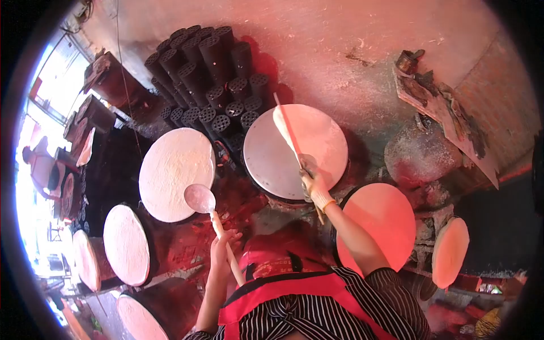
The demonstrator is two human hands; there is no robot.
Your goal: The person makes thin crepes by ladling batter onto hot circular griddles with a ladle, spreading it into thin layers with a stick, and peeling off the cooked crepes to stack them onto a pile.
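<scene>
My left hand (222,248) is closed around the pale handle of a ladle (199,198). The ladle's round bowl is over the lower right edge of a batter-covered round plate (173,170). With a glove on, my right hand (314,184) grips a long thin stick (288,126). That stick lies across a round griddle (263,156), with a pale sheet of flatbread (283,126) along its upper part. To the right of the stick, the griddle's surface looks lighter.
Stacked black perforated cylinders (215,56) stand behind the griddles. More covered round plates are at the left (126,245) and right (377,224). A rough board (447,119) leans over a rounded vessel (422,150). A person (42,164) is at the far left.
</scene>
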